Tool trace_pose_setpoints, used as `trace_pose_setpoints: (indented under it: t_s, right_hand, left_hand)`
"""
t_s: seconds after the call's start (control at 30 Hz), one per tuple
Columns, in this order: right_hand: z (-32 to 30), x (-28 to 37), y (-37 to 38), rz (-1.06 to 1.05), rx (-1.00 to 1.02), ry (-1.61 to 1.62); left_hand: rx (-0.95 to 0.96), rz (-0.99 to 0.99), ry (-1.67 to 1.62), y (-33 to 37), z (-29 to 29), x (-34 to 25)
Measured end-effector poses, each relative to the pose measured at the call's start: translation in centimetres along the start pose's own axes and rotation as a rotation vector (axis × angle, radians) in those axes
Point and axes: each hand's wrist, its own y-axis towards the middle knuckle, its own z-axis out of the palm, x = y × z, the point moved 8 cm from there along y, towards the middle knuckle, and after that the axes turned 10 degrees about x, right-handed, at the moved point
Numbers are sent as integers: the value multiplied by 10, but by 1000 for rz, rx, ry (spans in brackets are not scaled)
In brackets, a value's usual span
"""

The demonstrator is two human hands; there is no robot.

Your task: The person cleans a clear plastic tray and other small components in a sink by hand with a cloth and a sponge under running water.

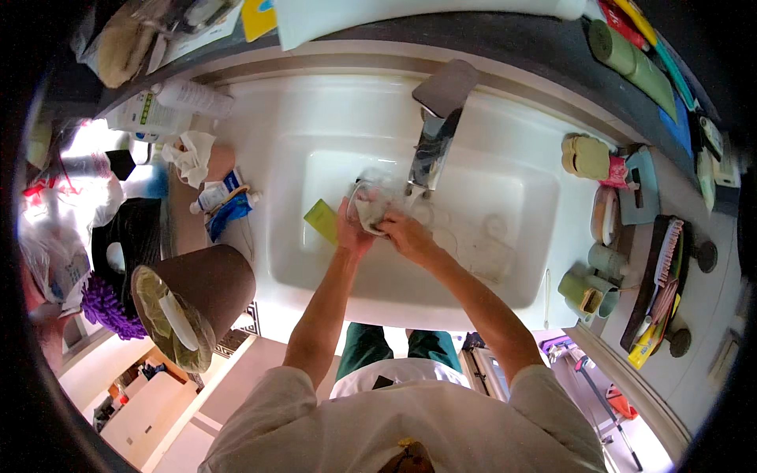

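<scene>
Both of my hands are low over the white sink (544,229). My left hand (352,232) is wrapped round a clear, see-through container (367,193), perhaps a cup or jar. A pale crumpled cloth (369,216) shows at its near side, with my right hand (405,236) closed on it. The far end of the container is blurred. Just left of my left hand, a flat yellow-green piece (321,220), like a sponge or pad, rests in the basin. The dark, shiny faucet (436,134) reaches over the basin, right of the container.
Bottles (193,98), crumpled tissue (191,156) and tubes (225,201) line the left ledge, above a brown lined bin (197,292). Soap (585,156), green cups (579,292) and a tray with a brush (658,284) stand right. A dark shelf (505,47) crosses behind.
</scene>
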Motion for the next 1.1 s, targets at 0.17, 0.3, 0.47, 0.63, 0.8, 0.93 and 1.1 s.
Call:
trace_pose_setpoints:
  t_s: [0.17,0.3,0.47,0.63,0.8,0.93,1.1]
  right_hand:
    - [-50,-3,18,509,-531,-58]
    - [-32,5,24,352,-631,-30]
    - [-2,10,8,246,144,-164]
    - [-11,-23,9,529,-301,-73]
    - [-24,5,35,158,-690,129]
    - [-11,6,42,108,-226,338]
    - [-24,-30,23,582,-625,703]
  left_hand:
    - [-63,81,-5,2,4,-8]
    - [-40,-52,61,5,-11,-3]
    - [-107,-10,114,-11,7,-13]
    - [-199,-17,209,-5,13,-11]
    - [-17,3,107,9,-3,-19]
    - [87,-32,162,10,27,-22]
    - [-89,20,201,9,34,-13]
